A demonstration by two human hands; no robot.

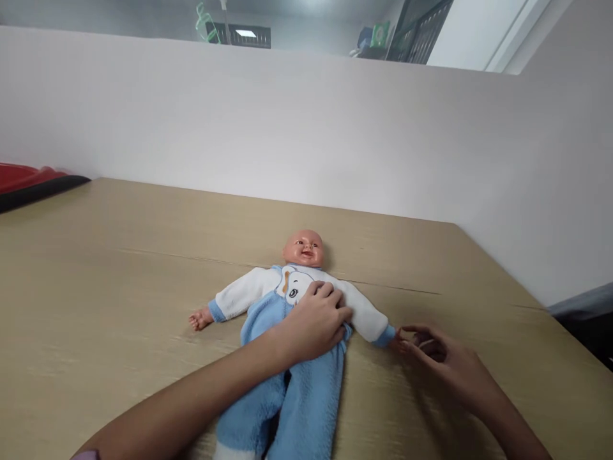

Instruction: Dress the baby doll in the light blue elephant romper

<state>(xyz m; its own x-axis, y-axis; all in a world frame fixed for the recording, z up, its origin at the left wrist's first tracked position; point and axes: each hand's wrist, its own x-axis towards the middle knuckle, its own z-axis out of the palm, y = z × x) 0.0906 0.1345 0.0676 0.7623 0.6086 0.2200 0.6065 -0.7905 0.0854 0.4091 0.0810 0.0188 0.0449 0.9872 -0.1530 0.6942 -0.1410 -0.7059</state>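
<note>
A baby doll (304,249) lies face up on the wooden table (143,268), its head toward the wall and both arms spread. It wears a fluffy blue and white outfit (311,396) with a cartoon face on the chest, partly covered by my left hand (318,319). The fingers of that hand are curled over the side of the doll's torso, gripping it through the cloth. With thumb and fingertips, my right hand (431,354) pinches the doll's small hand (398,342) at the end of the blue cuff. The doll's other hand (200,318) rests free on the table.
A white wall (287,121) rises behind the table, with a window (306,29) above it. At the far left is a red object with a black edge (43,190). Something grey and black (587,313) stands beyond the table's right edge.
</note>
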